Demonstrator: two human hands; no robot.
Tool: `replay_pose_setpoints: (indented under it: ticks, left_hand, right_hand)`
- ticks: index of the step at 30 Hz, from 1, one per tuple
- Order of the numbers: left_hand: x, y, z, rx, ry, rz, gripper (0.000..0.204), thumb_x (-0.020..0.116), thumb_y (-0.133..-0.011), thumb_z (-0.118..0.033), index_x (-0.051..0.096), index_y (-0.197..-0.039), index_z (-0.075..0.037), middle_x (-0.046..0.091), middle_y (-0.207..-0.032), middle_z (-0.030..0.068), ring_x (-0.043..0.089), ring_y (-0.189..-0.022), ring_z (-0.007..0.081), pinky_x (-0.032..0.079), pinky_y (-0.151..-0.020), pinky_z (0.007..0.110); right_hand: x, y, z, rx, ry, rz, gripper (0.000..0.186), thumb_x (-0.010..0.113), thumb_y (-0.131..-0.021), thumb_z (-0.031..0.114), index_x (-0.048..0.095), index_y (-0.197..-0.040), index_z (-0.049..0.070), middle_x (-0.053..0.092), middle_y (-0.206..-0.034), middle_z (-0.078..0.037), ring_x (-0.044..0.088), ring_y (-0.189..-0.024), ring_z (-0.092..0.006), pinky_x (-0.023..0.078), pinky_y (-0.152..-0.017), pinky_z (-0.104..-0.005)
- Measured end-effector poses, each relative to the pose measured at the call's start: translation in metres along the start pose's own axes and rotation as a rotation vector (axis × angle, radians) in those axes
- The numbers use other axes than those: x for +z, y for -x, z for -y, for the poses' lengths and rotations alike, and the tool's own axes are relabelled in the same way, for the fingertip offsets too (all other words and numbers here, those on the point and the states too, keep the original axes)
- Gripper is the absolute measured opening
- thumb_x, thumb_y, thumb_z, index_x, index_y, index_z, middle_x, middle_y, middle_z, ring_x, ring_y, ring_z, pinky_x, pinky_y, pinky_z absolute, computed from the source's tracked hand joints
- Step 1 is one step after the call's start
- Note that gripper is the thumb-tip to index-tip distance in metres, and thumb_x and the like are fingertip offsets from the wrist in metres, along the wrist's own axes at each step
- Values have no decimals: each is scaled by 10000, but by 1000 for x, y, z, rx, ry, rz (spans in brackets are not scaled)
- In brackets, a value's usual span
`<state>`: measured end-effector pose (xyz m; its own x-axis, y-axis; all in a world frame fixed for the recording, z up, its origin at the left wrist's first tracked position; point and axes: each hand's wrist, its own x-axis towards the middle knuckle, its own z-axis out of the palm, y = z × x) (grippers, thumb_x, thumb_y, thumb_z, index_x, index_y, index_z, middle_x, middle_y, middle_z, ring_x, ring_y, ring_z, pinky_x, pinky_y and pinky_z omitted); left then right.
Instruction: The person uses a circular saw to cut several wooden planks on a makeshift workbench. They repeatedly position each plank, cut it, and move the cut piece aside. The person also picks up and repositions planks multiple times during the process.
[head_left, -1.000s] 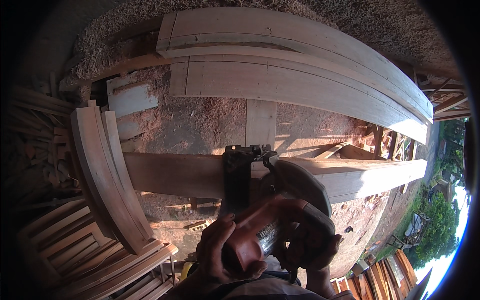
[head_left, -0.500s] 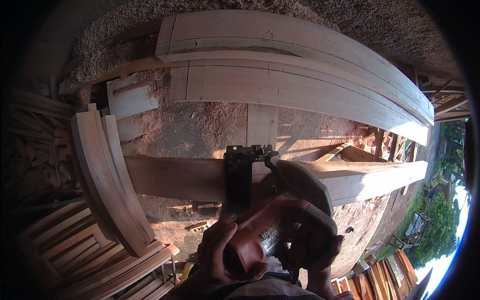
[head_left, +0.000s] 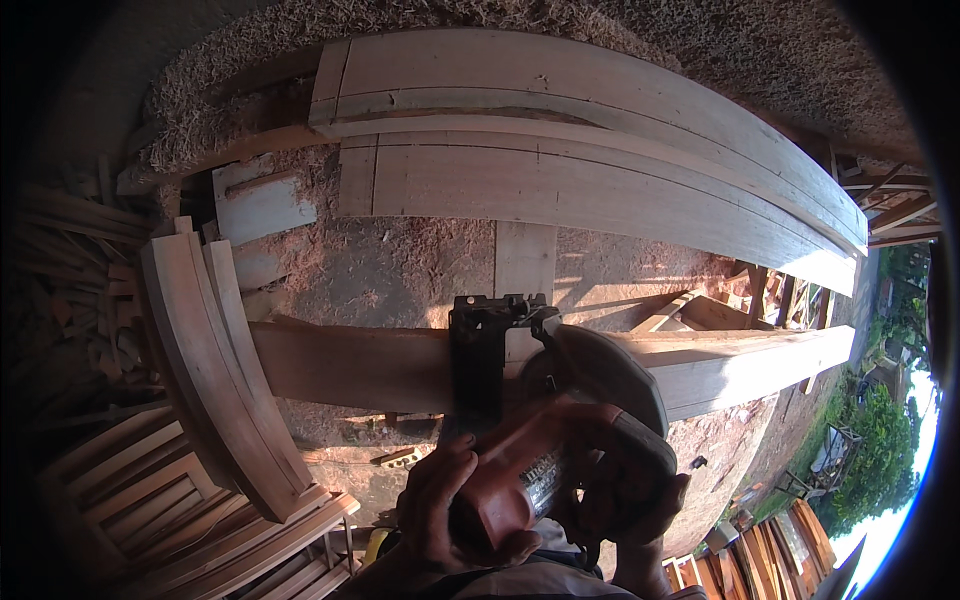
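A red-brown and black circular saw [head_left: 556, 370] rests on a long wooden board [head_left: 355, 362] that runs crosswise below me, its black base plate lying across the wood. My left hand [head_left: 435, 500] is closed around the red motor housing at the lower left of the saw. On the saw's dark handle, to the right, my right hand [head_left: 655, 510] is wrapped with fingers partly hidden. The blade's contact with the board cannot be seen.
Two long, marked planks [head_left: 540, 175] lie beyond the saw. Curved timber pieces [head_left: 205, 350] sit across the board's left end. Stacked wooden frames [head_left: 140, 470] are at lower left, wood shavings [head_left: 200, 80] at the back, more timber [head_left: 780, 540] at lower right, greenery [head_left: 865, 450] far right.
The planks and surroundings have shifted slightly down in the picture, as if my view moved. The saw and both hands keep nearly the same position on the board, with grips unchanged.
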<state>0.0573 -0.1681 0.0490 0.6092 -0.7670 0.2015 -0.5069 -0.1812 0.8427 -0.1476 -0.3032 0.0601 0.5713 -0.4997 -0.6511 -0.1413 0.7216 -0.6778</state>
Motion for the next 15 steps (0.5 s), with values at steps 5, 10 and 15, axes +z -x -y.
replay_pose_setpoints:
  ticks: [5,10,15]
  left_hand:
    - [2,-4,0,4,5,-28,1007,747,-813,-709,469,-1369,83,591,-1248,260,651,-1075,336,562,-908,435]
    - [0,-9,0,3,-2,2,997,735,-826,-708,460,-1372,80,594,-1240,263,648,-1080,339,560,-916,439]
    - [1,-13,2,34,-31,-9,991,719,-834,-715,459,-1371,77,590,-1241,269,651,-1075,347,561,-921,455]
  right_hand:
    - [0,-5,3,-13,31,14,1246,218,-842,962,502,-1405,-113,653,-864,-103,602,-613,-142,467,-486,-269]
    - [-1,-7,1,-49,8,-17,1214,257,-863,938,486,-1426,-113,665,-970,-128,633,-728,-170,518,-595,-295]
    - [-2,-9,-2,-58,-85,-17,1183,297,-874,921,473,-1443,-101,658,-1071,-138,646,-791,-187,534,-635,-291]
